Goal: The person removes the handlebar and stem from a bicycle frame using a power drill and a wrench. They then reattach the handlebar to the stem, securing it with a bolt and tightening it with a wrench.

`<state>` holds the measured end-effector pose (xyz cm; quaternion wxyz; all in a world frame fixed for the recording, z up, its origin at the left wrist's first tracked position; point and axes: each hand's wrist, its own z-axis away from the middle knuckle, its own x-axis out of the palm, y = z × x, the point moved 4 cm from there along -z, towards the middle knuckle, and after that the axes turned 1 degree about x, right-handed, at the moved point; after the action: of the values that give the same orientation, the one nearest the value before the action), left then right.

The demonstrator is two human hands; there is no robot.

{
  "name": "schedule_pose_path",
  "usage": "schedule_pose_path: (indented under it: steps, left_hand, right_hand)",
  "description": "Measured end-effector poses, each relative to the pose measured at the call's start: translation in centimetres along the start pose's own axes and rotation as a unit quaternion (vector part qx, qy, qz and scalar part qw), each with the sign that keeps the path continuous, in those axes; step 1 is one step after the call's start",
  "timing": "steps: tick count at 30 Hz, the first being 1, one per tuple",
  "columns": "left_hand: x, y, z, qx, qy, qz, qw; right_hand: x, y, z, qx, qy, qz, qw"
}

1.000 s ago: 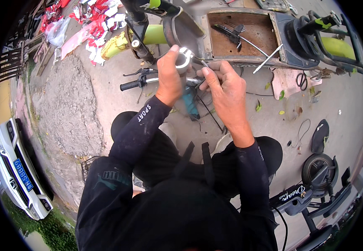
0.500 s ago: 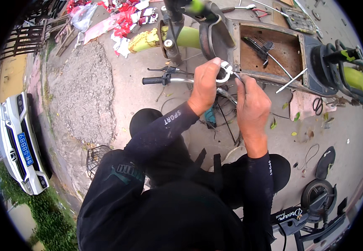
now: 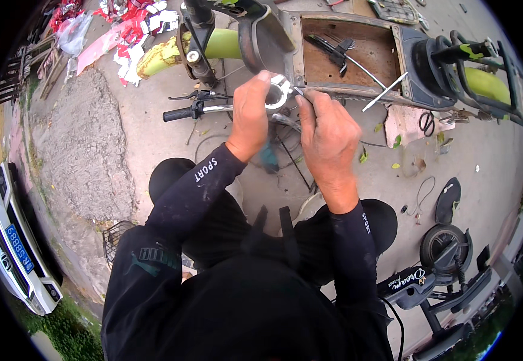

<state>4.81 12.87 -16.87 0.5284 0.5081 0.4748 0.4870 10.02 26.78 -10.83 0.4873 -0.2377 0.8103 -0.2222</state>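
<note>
My left hand (image 3: 250, 114) grips a shiny silver metal ring clamp (image 3: 286, 91) from its left side, thumb along the top. Against the clamp's right side my right hand (image 3: 332, 141) pinches a small thin metal piece (image 3: 298, 91) between thumb and forefinger. Its exact kind is too small to tell. Both hands are above the near edge of a scooter frame (image 3: 345, 93) that has a rusty open compartment. Just left of my left hand lies a handlebar with a black grip (image 3: 179, 114) and a lever, partly hidden by that hand.
In the compartment lies a black tool-like part (image 3: 335, 55); a silver T-shaped rod (image 3: 385, 91) leans over its edge. Black scissors (image 3: 427, 124) rest on pink cardboard at right. A small wheel (image 3: 446, 249) and black scooter parts lie lower right. A white car (image 3: 17, 240) stands left.
My view has shifted, so the whole scene, hands included, sits further left. Both hands keep their hold, and the ring clamp now faces me with its opening showing more.
</note>
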Motion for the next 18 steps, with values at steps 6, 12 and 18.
schedule_pose_path:
  steps: [6, 12, 18]
  left_hand:
    - [0.18, -0.09, -0.07, -0.035, 0.0, 0.049, 0.998]
    - [0.18, -0.09, 0.02, -0.067, -0.014, 0.085, 0.994]
    - [0.24, -0.07, 0.0, -0.046, -0.025, 0.057, 0.997]
  right_hand:
    - [0.29, 0.16, 0.43, 0.021, -0.001, -0.046, 0.999]
    - [0.5, 0.03, 0.49, -0.072, 0.016, 0.067, 0.995]
    - [0.16, 0.12, 0.1, -0.145, 0.024, 0.114, 0.983]
